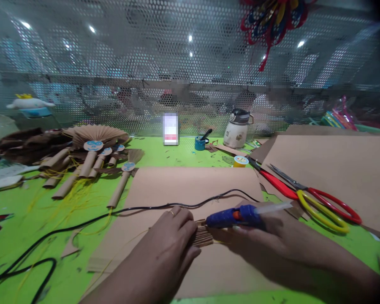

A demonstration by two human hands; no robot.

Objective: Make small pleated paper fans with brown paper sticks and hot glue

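Observation:
In the head view my right hand (266,236) grips a blue glue gun (231,216) with a clear glue stick out of its back end. The gun's nozzle points left, at a small pleated piece of brown paper (203,235). Pressed against that folded paper is my left hand (174,236), its fingers and thumb closed on the left side of it. A ring shows on one finger. Under both hands lie large brown paper sheets (177,185). A thin yellow thread (126,245) trails from near my left hand.
Red-and-yellow-handled scissors (323,211) lie right, by a red-handled tool (277,183). A black cord (129,209) crosses the sheets. Several paper fans (93,147) with tube handles lie left. Behind stand a phone (171,128), a blue jar (200,143), a thread spool (240,161) and a thermos (236,131).

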